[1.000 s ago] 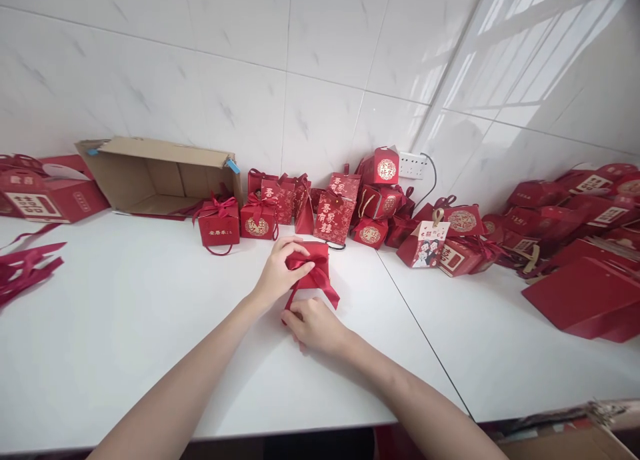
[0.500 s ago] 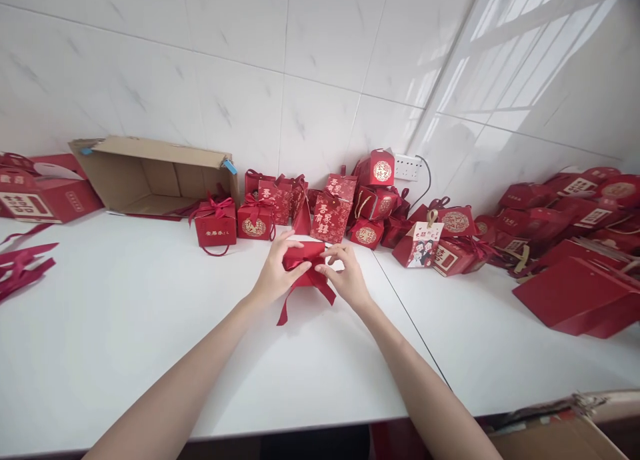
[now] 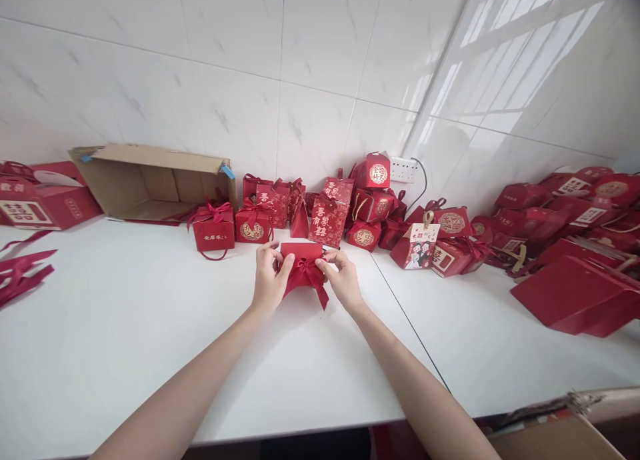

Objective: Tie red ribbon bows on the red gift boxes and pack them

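Occupying the middle of the white table [image 3: 150,327]: one ribbon-tied red gift box [image 3: 302,251], contents hidden, gripped at its sides by left hand [image 3: 270,275] and right hand [image 3: 344,277]. Behind, leftward: cardboard carton [image 3: 155,156], open side forward, interior brown.

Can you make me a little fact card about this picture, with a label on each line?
Left hand: at the red box's left side, grip unclear
Right hand: fingertips at the bow's right side, grip unclear
Bow: red ribbon, on the red box
Table: white
Far left: loose ribbons
Back left: open cardboard box
Far right: pile of red boxes
Wall: pale tiles
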Available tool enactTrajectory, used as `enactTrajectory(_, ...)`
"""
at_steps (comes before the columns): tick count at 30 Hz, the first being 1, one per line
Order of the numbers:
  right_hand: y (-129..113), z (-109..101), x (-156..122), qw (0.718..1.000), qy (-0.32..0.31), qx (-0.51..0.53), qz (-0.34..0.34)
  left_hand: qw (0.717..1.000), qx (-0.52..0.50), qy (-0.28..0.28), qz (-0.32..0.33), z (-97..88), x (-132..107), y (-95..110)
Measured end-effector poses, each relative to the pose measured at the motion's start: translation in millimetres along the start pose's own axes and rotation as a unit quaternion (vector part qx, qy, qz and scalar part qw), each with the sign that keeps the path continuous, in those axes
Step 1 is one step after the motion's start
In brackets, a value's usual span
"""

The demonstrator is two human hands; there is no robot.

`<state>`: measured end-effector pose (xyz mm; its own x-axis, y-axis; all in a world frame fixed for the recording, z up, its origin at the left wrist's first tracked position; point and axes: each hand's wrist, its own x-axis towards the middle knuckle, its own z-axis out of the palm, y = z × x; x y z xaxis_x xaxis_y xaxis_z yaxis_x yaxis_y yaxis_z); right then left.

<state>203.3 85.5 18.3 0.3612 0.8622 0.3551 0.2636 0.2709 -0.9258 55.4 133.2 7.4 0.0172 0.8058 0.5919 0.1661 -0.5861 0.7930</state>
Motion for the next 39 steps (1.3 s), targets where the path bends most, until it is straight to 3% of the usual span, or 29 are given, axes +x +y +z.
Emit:
enactTrajectory(7, 2, -3, 2, 1.0, 0.009, -0.025, 0.01, 0.996, 0.038, -0.026, 0.078, -1.6, 2, -1)
enactTrajectory(19, 4, -7, 6, 0.999, 0.003, 0.036, 0.039, 0.995, 0.046, -0.02, 0.089, -0.2, 2, -6)
enactTrajectory(28, 0, -10, 6, 0.997, -0.008, 0.05, 0.053, 0.996, 0.044, -0.03, 0.072, 0.0, 2, -6)
enactTrajectory(34, -5, -20, 11, 0.988, 0.03, 0.123, 0.084, 0.999, 0.028, 0.009, 0.035, -4.5, 5, -4)
enactTrajectory(39, -9, -23, 5, 0.993, -0.023, 0.098, 0.059, 0.999, 0.009, -0.032, 0.02, -0.7, 0, 6)
